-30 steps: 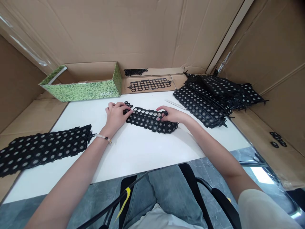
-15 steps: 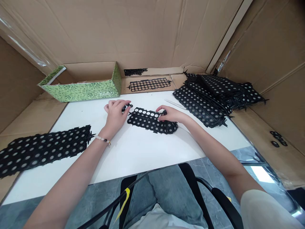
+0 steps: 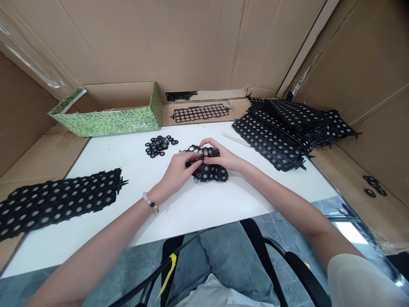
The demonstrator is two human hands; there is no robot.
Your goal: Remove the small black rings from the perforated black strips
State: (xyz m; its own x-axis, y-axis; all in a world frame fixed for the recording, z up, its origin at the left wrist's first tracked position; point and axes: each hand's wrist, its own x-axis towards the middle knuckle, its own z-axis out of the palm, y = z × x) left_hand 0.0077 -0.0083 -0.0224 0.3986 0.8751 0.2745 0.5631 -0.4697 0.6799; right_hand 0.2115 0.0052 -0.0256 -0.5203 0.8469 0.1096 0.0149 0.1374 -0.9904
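Observation:
A black sheet with rows of round holes (image 3: 211,172) is bunched up between my hands above the white table. My left hand (image 3: 183,167) pinches its left part, thumb and fingers closed together. Gripping the sheet's upper right side is my right hand (image 3: 222,157), its thumb and index finger meeting close to the left fingertips. Parts of the sheet are hidden behind the fingers. Just left of it lies a small heap of loose black rings (image 3: 157,146).
A green patterned box (image 3: 111,122) stands at the back left. A stack of perforated black sheets (image 3: 277,132) lies right, with white tweezers (image 3: 235,139) beside it. Another sheet (image 3: 64,198) lies left. An emptied lattice (image 3: 201,113) lies behind. Several rings (image 3: 374,185) are far right.
My left hand has moved right from the ring heap to the sheet, uncovering the heap. The sheet, flatter before, is now folded and bunched between both hands.

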